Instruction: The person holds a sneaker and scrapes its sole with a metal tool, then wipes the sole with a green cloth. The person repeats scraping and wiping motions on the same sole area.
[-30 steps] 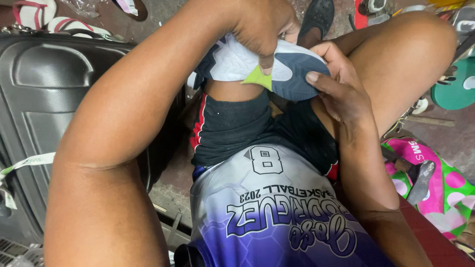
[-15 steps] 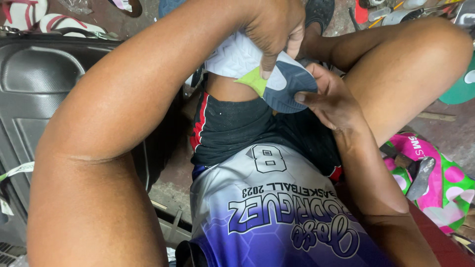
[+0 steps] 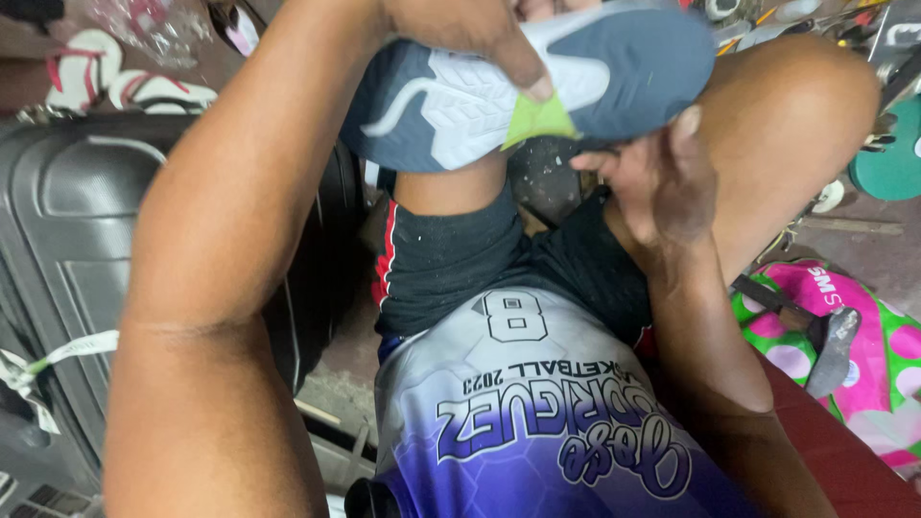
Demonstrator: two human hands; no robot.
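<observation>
the shoe [image 3: 537,86] sits sole-up at twelve o'clock in my view, above my lap and between my knees, its grey-blue outsole crossed by a white tread panel and a small lime wedge. my left hand [image 3: 470,34] comes over it from eleven o'clock, closed down on the sole with the thumb pressed at the edge of the lime patch, so it has the shoe clamped from above. my right hand [image 3: 662,177] is under the shoe at about two o'clock, fingers curled and touching the lower edge near the toe end; whether it pinches anything there i cannot tell, the shoe hides the fingertips. i judge the shoe to be light, with a rubbery sole that gives grip rather than slip, stiff along the tread but likely to flex at the forefoot, and a soft upper that would crush if squeezed. the surest hold looks to be across the sole's waist, thumb on tread and fingers round the side. a dark suitcase [image 3: 86,249] stands at nine o'clock, and a hammer [image 3: 815,336] lies on a pink and green bag [image 3: 863,384] at four o'clock.
</observation>
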